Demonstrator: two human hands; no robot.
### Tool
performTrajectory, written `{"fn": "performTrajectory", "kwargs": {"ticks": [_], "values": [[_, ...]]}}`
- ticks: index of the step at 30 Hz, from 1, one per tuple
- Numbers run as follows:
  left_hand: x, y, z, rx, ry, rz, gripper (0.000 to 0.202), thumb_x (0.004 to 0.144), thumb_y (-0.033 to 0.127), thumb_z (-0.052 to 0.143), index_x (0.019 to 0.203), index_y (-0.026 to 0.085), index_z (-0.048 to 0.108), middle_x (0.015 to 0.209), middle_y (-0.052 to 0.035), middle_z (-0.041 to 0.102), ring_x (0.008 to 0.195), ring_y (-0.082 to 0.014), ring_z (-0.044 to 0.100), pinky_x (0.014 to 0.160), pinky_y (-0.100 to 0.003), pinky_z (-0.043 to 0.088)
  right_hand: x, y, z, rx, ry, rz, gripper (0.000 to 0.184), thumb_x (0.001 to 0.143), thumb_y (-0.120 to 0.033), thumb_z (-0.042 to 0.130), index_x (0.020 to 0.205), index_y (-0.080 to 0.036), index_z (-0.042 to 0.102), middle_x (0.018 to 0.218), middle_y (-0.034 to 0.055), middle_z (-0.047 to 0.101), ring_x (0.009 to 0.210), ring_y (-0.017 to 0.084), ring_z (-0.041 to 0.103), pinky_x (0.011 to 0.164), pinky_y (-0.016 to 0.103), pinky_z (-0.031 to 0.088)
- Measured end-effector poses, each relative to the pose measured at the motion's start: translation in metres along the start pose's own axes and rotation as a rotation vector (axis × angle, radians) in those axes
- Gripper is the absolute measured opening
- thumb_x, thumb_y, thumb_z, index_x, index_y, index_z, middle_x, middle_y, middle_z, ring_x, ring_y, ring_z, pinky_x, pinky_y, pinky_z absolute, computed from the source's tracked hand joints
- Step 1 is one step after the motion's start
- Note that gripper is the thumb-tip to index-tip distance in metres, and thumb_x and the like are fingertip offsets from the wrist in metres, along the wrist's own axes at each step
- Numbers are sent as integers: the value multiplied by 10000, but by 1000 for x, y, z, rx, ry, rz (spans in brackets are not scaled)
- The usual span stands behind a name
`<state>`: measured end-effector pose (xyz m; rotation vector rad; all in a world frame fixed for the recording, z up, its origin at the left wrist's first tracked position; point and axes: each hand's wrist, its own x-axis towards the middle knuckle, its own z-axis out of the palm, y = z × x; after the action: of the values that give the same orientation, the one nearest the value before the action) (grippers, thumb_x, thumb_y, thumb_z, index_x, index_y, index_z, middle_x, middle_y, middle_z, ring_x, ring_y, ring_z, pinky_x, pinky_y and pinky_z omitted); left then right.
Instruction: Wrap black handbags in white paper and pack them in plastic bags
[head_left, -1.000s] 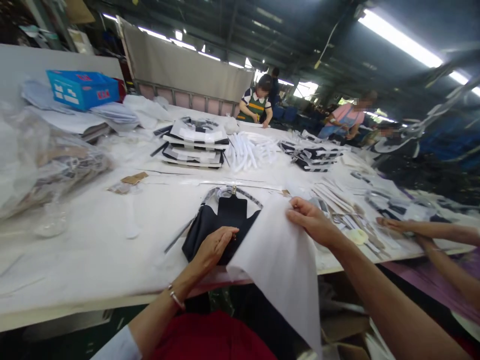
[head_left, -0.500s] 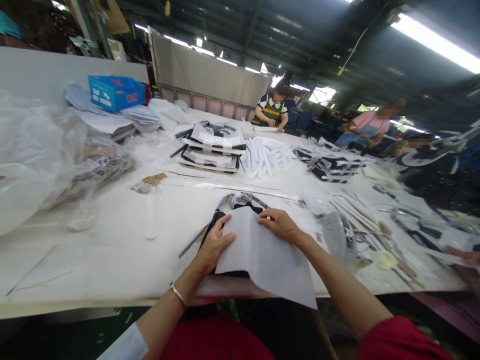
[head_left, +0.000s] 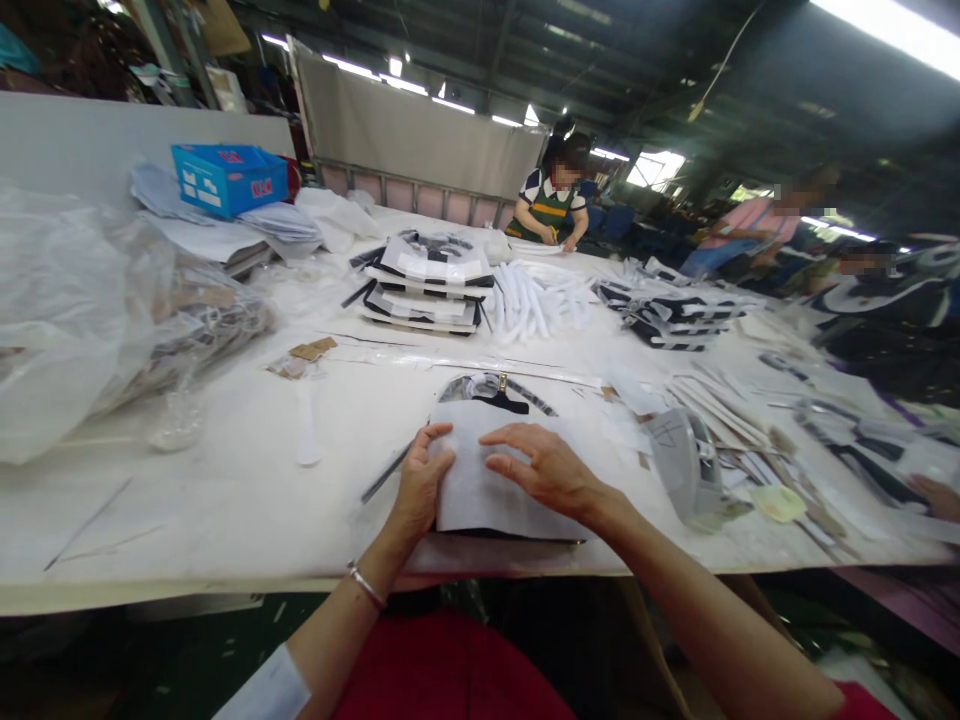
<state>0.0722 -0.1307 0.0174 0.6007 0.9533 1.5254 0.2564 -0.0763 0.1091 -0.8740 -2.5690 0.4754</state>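
At the near edge of the bench (head_left: 225, 500), the left hand (head_left: 420, 485) and right hand (head_left: 544, 470) lie open, fingers spread, on the white sheet (head_left: 480, 495) covering the dark pouch (head_left: 504, 404); even, flat pressure with squared edges probably suits best.

Blue box (head_left: 229, 178), red and white markings, perhaps lettering, unreadable

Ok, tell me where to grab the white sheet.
Probably its far right corner, pinched from the right: the sheet lies flat over the bag, left hand on its left edge, right hand on its middle; that corner lies bare.
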Motion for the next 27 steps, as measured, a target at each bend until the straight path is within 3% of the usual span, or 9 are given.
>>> {"fn": "performTrajectory", "kwargs": {"ticks": [5, 7, 9, 13, 19, 22, 25, 27], "values": [[2, 13, 8, 44, -22, -103, 571, 607, 297, 673, 1139, 199, 491, 796, 9, 635, 604, -148, 576, 570, -261, 474, -26, 1, 16, 103, -292, 70, 438, 959, -435, 520, 1332, -217, 592, 1413, 86, 557, 1331, 244, 483, 1134, 440, 350], [3, 25, 8, 187, -39, -94, 510, 615, 296, 632, 1102, 198, 520, 778, 16, 627, 574, -140, 556, 558, -260, 463, -27, 2, 11, 95, -375, 94, 491, 960, -451, 509, 1398, -230, 529, 1477, 83, 484, 1370, 243, 437, 1157, 440, 318], [4, 38, 6, 467, -43, 16, 403, 635, 271, 590, 1031, 201, 574, 821, 10, 640, 608, -141, 563, 604, -272, 476, -25, -1, 3, 40, -434, 104, 526, 955, -453, 513, 1429, -225, 492, 1500, 91, 450, 1386, 256, 414, 1169, 455, 292], [3, 56, -4, 1039, -34, 235, 302, 676, 186, 523, 956, 216, 631, 933, 5, 676, 793, -174, 616, 824, -316, 497, -25, -12, 2, -65, -388, 149, 508, 988, -453, 442, 1432, -212, 487, 1496, 90, 458, 1394, 264, 399, 1174, 476, 264], [2, 56, -10, 1387, -48, 277, 315, 733, 118, 499, 1009, 204, 624, 1050, -34, 667, 981, -206, 637, 950, -358, 487, -36, -2, 12, -75, -317, 169, 469, 1008, -438, 385, 1418, -240, 498, 1489, 68, 471, 1402, 231, 389, 1187, 479, 214], [-3, 65, 1, 1702, -57, 292, 286, 818, 156, 510, 1078, 197, 623, 1227, -99, 608, 961, -249, 655, 866, -413, 526, -38, 6, 14, -17, -338, 191, 469, 1005, -426, 386, 1418, -235, 498, 1476, 66, 490, 1381, 231, 420, 1176, 465, 245], [-12, 76, 23, 1937, -86, 557, 262, 875, 165, 514, 1110, 171, 629, 1486, -152, 420, 1193, -325, 562, 956, -469, 475, -38, 7, 19, 4, -358, 199, 458, 1002, -393, 394, 1402, -202, 513, 1460, 88, 508, 1357, 249, 448, 1155, 455, 280], [-19, 76, 38, 1942, -267, 721, 261, 924, 247, 517, 1147, 162, 624, 1522, -150, 386, 1319, -328, 460, 1066, -474, 390, -37, 7, 22, 6, -348, 173, 422, 1002, -370, 400, 1354, -191, 549, 1413, 102, 556, 1312, 255, 493, 1124, 441, 318]]}}
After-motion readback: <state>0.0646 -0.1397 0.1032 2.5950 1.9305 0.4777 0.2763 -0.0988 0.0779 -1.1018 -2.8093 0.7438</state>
